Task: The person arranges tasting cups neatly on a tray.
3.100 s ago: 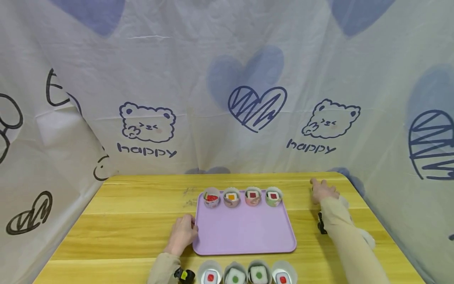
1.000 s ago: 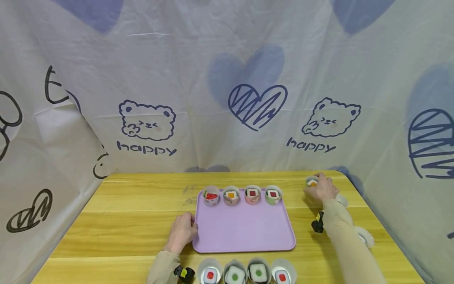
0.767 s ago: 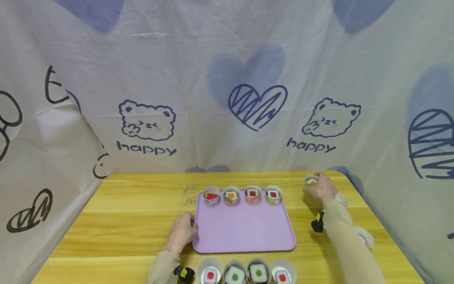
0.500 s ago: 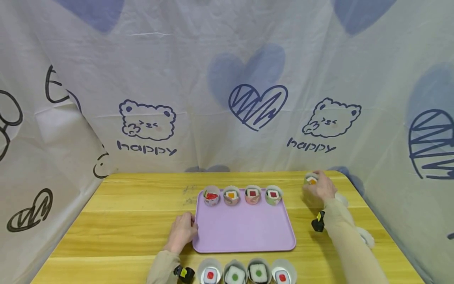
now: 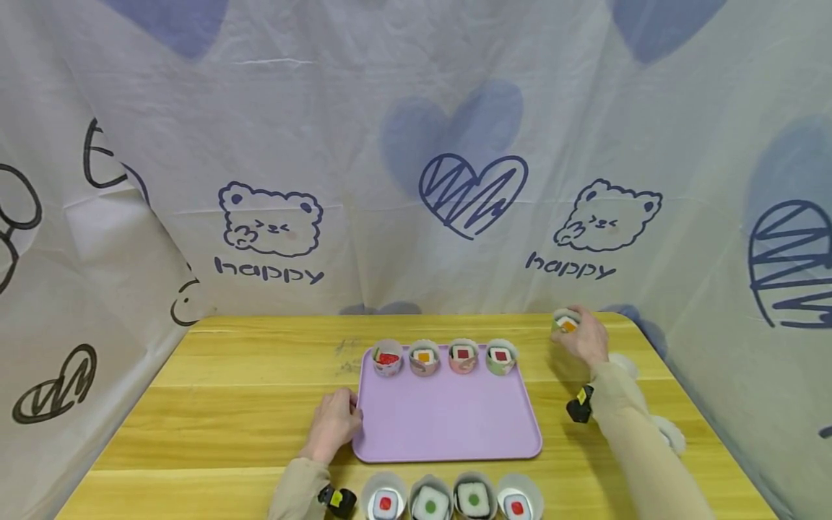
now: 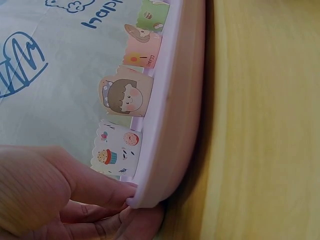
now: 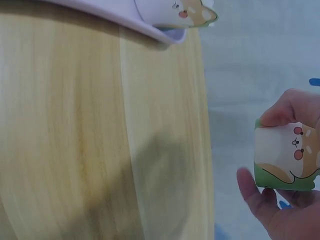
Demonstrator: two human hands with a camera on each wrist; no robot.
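Cup (image 7: 281, 154), a single one, is up in the air past the tray's (image 5: 448, 426) far right corner, pinched between thumb and fingers of the right hand (image 5: 588, 338). Its mouth faces up, its axis near vertical, its printed face toward the wrist camera; one orange-topped piece (image 5: 568, 325) lies inside. Four tray cups (image 5: 424, 361) stand in a row along the far rim, and four near cups (image 5: 432, 503) line up before the near one. One tray lies long axis left to right, its left rim nipped by the left hand's (image 5: 334, 425) thumb and fingers. Two pale things (image 5: 668, 433) are partly hidden behind the right sleeve (image 5: 640, 440).
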